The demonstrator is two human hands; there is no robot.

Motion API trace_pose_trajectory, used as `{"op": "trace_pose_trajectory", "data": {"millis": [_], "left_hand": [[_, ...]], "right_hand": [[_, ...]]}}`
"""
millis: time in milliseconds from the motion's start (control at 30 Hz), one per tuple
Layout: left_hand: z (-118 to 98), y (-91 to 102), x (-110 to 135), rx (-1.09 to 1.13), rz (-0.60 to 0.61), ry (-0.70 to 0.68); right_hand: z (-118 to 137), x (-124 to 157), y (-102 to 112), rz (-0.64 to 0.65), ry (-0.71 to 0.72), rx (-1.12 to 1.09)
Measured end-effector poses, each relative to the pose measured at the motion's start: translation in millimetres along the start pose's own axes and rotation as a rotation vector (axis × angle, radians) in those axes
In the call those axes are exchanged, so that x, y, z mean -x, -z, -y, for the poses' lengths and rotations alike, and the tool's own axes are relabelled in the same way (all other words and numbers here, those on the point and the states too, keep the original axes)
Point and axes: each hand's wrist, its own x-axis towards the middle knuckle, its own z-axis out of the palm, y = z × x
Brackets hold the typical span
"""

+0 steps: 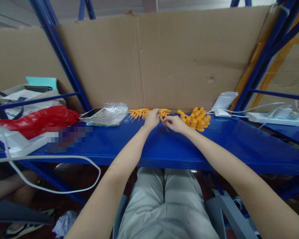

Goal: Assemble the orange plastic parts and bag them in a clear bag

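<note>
Both my hands are close together over the blue shelf, near its back edge. My left hand [152,119] has its fingers closed on an orange piece [160,116] at the end of a row. My right hand [176,123] is pinched beside it, and a thin silvery chain [167,128] hangs at its fingertips. Left of my hands lie several slender orange pieces [139,113] with little metal chains. To the right stands a cluster of orange peg-like pieces [195,119] with round, flared ends. Fine detail between my fingers is too small to make out.
A cardboard sheet [174,59] walls off the back. On the blue shelf [124,142], a phone [91,113] and clear plastic bags [114,114] lie left, near a red bag [45,119]. A white cable [64,191] loops over the front edge. Power strips sit at both sides.
</note>
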Motion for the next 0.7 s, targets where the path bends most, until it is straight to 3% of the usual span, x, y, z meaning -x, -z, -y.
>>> {"op": "trace_pose_trajectory", "data": {"millis": [167, 433, 567, 700], "left_hand": [[2.1, -3.4, 0.4, -0.045, 0.063, 0.062], [2.8, -3.2, -1.0, 0.183, -0.018, 0.204], [-0.3, -1.7, -3.1, 0.376, -0.047, 0.316], [-1.2, 0.1, -4.3, 0.436, -0.055, 0.342]], "right_hand": [[9.4, 2.3, -11.3, 0.147, 0.052, 0.043], [6.8, 6.8, -7.3, 0.173, 0.052, -0.035], [7.1, 3.9, -4.8, 0.162, 0.083, 0.037], [7.2, 1.4, -3.6, 0.165, 0.073, 0.116]]}}
